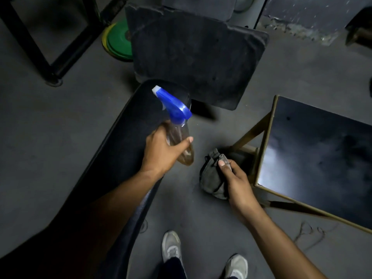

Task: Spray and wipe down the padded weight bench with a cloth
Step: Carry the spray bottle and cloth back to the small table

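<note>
The black padded bench (124, 137) runs from the lower left up to the middle, under my left arm. Beyond it a second dark, worn pad (193, 55) tilts upward. My left hand (161, 152) grips a clear spray bottle (177, 125) with a blue trigger head and white nozzle, held above the bench's right edge, nozzle aimed up-left. My right hand (237, 184) holds a crumpled grey cloth (213, 176) low over the floor, right of the bench.
A glossy black stool top on a yellowish metal frame (314, 150) stands close on the right. Green and yellow weight plates (118, 43) lean at the back left beside a black metal frame (40, 57). My two grey shoes (171, 246) stand on the grey floor.
</note>
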Demonstrator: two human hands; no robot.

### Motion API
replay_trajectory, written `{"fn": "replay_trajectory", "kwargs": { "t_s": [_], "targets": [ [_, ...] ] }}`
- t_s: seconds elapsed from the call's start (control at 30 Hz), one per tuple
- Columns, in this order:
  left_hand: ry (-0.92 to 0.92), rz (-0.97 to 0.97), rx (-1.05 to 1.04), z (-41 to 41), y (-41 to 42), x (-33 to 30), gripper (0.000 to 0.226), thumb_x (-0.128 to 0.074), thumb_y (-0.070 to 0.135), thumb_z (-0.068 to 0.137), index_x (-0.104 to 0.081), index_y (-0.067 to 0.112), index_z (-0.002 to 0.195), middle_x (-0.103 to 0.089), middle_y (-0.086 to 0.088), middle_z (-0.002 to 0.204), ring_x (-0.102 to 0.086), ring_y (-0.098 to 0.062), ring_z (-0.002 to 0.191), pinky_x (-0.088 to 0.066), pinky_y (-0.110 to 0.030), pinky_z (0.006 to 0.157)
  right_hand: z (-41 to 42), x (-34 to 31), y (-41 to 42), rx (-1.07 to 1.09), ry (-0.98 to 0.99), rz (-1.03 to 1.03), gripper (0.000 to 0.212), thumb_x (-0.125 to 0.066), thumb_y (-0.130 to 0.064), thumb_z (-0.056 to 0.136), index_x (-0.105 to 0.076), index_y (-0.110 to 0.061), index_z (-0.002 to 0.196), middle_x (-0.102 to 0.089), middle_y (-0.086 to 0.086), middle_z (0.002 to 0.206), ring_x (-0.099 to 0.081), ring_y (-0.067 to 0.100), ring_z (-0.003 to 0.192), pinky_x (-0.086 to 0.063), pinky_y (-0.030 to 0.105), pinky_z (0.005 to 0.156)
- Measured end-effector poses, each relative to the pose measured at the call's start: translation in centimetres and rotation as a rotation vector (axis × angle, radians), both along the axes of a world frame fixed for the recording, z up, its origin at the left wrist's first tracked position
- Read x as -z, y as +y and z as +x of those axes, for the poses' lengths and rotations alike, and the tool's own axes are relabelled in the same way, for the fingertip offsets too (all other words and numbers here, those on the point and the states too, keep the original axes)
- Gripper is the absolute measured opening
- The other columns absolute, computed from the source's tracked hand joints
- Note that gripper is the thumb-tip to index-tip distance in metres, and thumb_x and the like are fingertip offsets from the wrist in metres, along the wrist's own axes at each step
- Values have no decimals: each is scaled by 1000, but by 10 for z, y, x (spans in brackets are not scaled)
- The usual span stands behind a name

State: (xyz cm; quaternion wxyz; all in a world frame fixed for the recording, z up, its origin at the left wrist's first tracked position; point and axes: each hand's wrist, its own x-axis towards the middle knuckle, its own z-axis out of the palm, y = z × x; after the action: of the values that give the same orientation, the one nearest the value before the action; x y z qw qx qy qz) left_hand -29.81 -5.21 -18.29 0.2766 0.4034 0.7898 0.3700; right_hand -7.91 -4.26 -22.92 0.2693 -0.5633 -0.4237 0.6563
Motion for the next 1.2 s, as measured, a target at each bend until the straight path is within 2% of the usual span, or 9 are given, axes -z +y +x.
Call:
{"fn": "replay_trajectory", "kwargs": {
  "t_s": [0.2, 0.43, 0.57, 0.67, 0.83, 0.93, 1.0, 1.1, 1.2],
  "targets": [
    [-57, 94, 101, 92, 10, -30, 53, -77, 62, 67, -66, 25, 103, -74, 11, 98, -70, -7, 94, -57, -36, 89, 81, -36, 5, 29, 13, 43, 25, -59, -30, 106, -72, -16, 121, -77, 6, 123, -69, 27, 124, -49, 53, 114],
    [-89, 190, 226, 196, 53, -76, 50, -80, 55, 69, -65, 26, 108, -72, 9, 103, -68, -10, 100, -57, -38, 92, 191, -71, 18, 183, -1, 70, 38, -64, -43, 97, -73, -17, 123, -78, 7, 123, -71, 28, 120, -50, 55, 112],
    [-78, 151, 278, 241, 72, -76, 47, -86, 47, 71, -66, 26, 108, -74, 10, 101, -70, -9, 99, -57, -36, 94, 245, -76, 17, 254, 2, 52, 27, -58, -28, 106, -72, -14, 124, -79, 2, 120, -73, 22, 117, -57, 39, 101],
    [-52, 109, 320, 264, 78, -65, 46, -87, 41, 70, -67, 26, 109, -75, 8, 103, -71, -11, 99, -58, -35, 94, 274, -72, 13, 273, -11, 49, 25, -57, -26, 106, -73, -15, 122, -79, 0, 120, -74, 17, 114, -57, 32, 94],
    [-90, 63, 333, 285, 79, -53, 46, -77, 46, 65, -58, 41, 107, -74, 13, 106, -71, -10, 103, -57, -41, 98, 306, -55, 5, 321, -17, -3, 29, -56, -32, 107, -72, -17, 125, -78, 3, 124, -72, 23, 120, -53, 50, 110],
    [-170, 35, 321, 288, 81, -51, 40, -75, 35, 68, -59, 49, 102, -71, 31, 98, -69, 2, 99, -54, -31, 100, 316, -49, 4, 316, -22, -15, 30, -54, -34, 108, -73, -20, 125, -78, 2, 123, -72, 23, 120, -51, 53, 112],
    [-223, 21, 347, 288, 81, -52, 50, -72, 26, 72, -58, 49, 114, -68, 36, 97, -65, 9, 97, -50, -21, 96, 320, -49, 7, 281, -15, -13, 32, -52, -35, 109, -74, -22, 127, -78, 0, 125, -72, 21, 121, -51, 50, 113],
    [-260, 22, 373, 289, 81, -51, 62, -67, 20, 73, -57, 34, 132, -69, 23, 107, -65, 3, 101, -48, -17, 93, 320, -52, 19, 237, -49, 9, 32, -51, -39, 109, -75, -28, 127, -78, -6, 122, -72, 17, 120, -54, 46, 109],
    [-262, 24, 383, 292, 82, -52, 68, -64, 18, 72, -55, 29, 138, -68, 16, 117, -65, 4, 105, -47, -11, 93, 315, -56, 37, 210, -149, 107, 28, -53, -42, 107, -78, -30, 110, -80, -12, 106, -74, 15, 106, -57, 37, 95]
  ]
}}
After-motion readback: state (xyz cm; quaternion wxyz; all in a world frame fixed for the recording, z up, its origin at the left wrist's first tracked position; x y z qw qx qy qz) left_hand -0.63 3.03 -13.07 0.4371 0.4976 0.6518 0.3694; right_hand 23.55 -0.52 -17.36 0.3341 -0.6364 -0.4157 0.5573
